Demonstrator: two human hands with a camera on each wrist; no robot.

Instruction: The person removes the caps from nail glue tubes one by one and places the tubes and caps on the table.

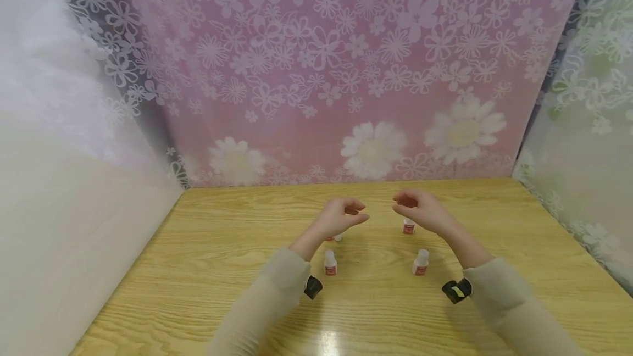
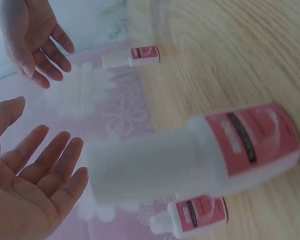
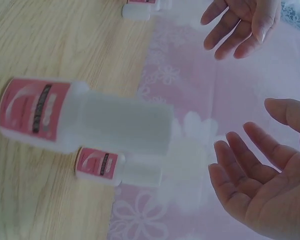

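Note:
My left hand (image 1: pixel 341 217) is held above the table with its fingers loosely bent and holds nothing. Facing it, my right hand (image 1: pixel 420 210) hovers with bent fingers, also without anything in it. A small white bottle (image 1: pixel 330 264) with a red label stands nearest the left wrist. Behind it, largely hidden by the left hand, is an uncapped bottle (image 2: pixel 200 216) with a narrow white tip; a loose white cap (image 3: pixel 136 11) stands beside it. On the right, a capped bottle (image 1: pixel 421 263) stands in front, and another capped bottle (image 1: pixel 408 227) sits under the right hand.
All the bottles stand upright on a wood-grain table (image 1: pixel 237 235). A pink flowered sheet (image 1: pixel 316 98) hangs along the back edge. Pale sheets close off the left side (image 1: pixel 74 180) and the right side (image 1: pixel 593 142).

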